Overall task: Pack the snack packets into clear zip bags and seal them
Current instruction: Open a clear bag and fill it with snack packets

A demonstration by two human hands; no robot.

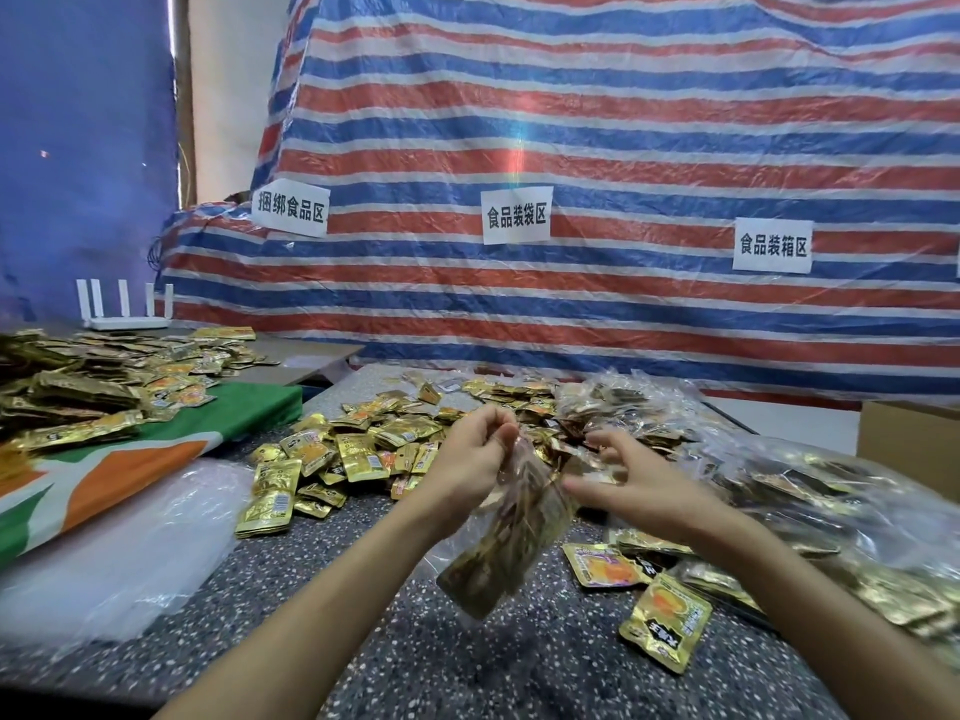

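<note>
Nearest, below the grip, lies the dark speckled tabletop point(467, 667). Down and to the right of the grip, a few loose gold packets point(661, 622) lie flat on it.

The left hand point(475, 454) holds up a clear zip bag point(511, 537), with fingers and thumb pinched together on its top edge. The bag is stuffed with gold snack packets and hangs tilted below the hand, clear of the table and blurred. The right hand point(631, 483) is just to the right of the bag's mouth, its fingers spread and loosely bent. The blur hides whether its fingertips touch or grip the bag.

Left of the grip and lower, a pile of empty clear bags point(130, 537) lies on the table. Between that pile and the hands is a heap of loose packets point(337, 454). Right of the grip is a heap of filled bags point(805, 511). Further left, a green, orange and white cloth point(171, 444) carries more gold packets point(78, 397).

Beyond the grip, more packets point(519, 394) are scattered towards the table's far edge. A cardboard box point(909, 439) stands far right. A white router point(124, 311) stands far left. Behind everything hangs a red, blue and white striped tarp point(571, 122) with three paper labels point(516, 215) stuck on it, and a blue sheet point(78, 148) hangs at its left.
</note>
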